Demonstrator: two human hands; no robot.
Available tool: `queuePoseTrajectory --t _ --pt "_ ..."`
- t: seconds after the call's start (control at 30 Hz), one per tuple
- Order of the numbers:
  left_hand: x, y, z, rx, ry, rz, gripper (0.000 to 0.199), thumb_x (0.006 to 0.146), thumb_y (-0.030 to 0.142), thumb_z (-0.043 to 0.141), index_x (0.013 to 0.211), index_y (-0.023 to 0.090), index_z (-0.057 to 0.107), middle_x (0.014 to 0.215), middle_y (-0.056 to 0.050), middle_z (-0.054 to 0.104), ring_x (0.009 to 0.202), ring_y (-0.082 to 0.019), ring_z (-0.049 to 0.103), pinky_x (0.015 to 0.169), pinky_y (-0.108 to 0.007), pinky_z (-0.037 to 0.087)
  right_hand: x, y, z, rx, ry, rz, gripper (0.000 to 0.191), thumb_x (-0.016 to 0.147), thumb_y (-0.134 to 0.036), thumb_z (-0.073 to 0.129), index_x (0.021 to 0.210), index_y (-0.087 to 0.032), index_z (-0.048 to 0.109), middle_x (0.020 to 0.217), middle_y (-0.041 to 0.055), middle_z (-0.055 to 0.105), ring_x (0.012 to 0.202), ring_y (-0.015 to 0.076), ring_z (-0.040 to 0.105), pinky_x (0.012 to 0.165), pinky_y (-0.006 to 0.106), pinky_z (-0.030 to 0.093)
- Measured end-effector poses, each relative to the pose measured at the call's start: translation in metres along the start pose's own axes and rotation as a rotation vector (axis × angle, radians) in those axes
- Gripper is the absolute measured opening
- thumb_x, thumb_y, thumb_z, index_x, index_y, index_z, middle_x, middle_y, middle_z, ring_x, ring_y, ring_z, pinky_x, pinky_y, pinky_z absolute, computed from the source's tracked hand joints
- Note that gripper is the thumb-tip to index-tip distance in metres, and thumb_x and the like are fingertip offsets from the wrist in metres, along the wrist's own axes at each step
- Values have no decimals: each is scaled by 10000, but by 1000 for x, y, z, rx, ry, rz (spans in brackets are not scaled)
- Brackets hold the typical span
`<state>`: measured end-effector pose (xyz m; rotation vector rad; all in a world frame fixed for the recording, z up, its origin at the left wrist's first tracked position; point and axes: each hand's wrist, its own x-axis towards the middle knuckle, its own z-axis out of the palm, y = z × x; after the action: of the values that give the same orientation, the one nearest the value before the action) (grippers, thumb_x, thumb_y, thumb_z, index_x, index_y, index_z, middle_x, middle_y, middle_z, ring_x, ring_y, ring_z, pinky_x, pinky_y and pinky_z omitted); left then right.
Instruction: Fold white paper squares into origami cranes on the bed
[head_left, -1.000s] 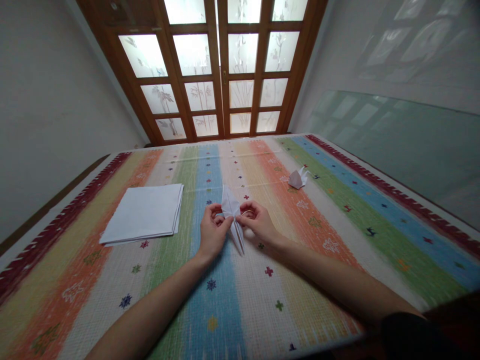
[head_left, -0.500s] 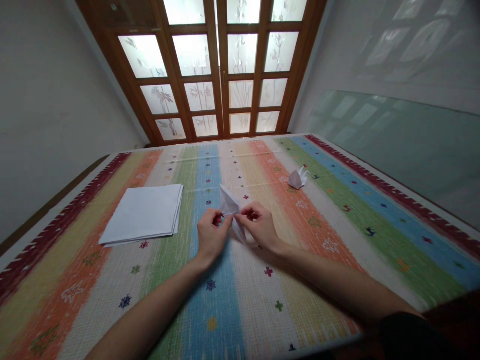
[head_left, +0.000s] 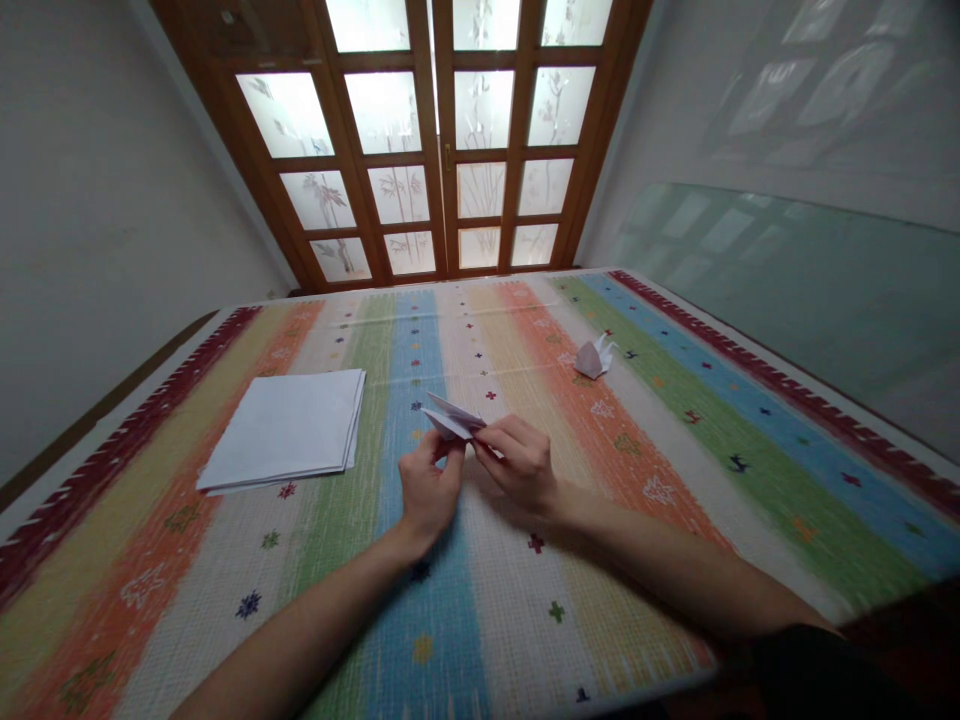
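Observation:
A small piece of folded white paper is held between both hands over the middle of the table, its pointed flaps directed to the upper left. My left hand pinches it from below on the left, thumb and fingers closed on its lower edge. On the right, my right hand grips the paper's right end between thumb and fingertips. The fingertips of both hands are close together and partly hide the lower folds.
A stack of white paper sheets lies to the left. Farther back on the right stands a folded paper crane. A striped, colourful cloth covers the table. Wooden doors with glass panes rise behind it.
The folded paper has tilted to the left and turned, and its lower point no longer shows beneath the hands. Both hands have shifted slightly with it, still closed on the paper.

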<state>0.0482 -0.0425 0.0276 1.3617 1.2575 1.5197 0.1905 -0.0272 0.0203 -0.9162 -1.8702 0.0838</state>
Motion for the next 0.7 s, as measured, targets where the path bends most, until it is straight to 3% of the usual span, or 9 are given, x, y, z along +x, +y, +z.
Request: queuePoseTrajectory --t 0.17,0.3,0.37,0.47,0.53,0.6,0.7 --pt "-2 2 1 -82 -61 -15 187 715 284 724 873 185 702 806 -47 709 771 -204 666 752 -295 497 1 4 1 -53 -61 -94 234 921 -194 469 955 -229 697 808 77 674 750 200 606 684 340 498" --pt "9 -2 1 -121 39 -60 189 736 331 693 815 160 674 779 -48 698 709 -176 646 689 -272 492 0 2 4 -33 -128 -156 233 900 -175 475 1002 -227 678 856 82 682 801 213 611 724 367 508" --pt "14 -3 0 -124 76 -82 202 721 340 694 795 156 656 745 -40 683 671 -164 627 650 -262 484 -2 0 4 11 -84 -164 181 884 -180 510 962 -232 665 818 63 678 756 201 608 702 359 501" --pt "18 -4 -1 -142 72 -81 231 700 350 711 811 160 641 767 -41 677 697 -167 628 666 -262 484 -1 -2 2 54 94 -92 50 854 -229 598 897 -232 623 752 38 647 702 191 593 648 341 485" --pt "18 -3 -1 -173 43 -73 256 689 365 721 822 163 638 801 -48 681 743 -180 635 700 -271 489 2 -3 0 79 129 -27 164 823 -302 657 958 -229 601 817 49 647 760 206 600 656 348 493" --pt "16 -2 0 -202 7 -74 273 680 380 728 820 166 633 823 -54 683 775 -191 637 722 -280 492 6 -2 -1 117 79 4 300 805 -357 682 1057 -228 582 919 68 646 848 224 604 702 366 509" --pt "14 -2 1 -228 -36 -81 277 673 370 730 837 172 626 840 -58 682 807 -202 640 753 -292 496 8 -1 -1 166 23 -15 321 825 -340 665 1118 -232 590 999 80 634 935 230 599 789 385 513"
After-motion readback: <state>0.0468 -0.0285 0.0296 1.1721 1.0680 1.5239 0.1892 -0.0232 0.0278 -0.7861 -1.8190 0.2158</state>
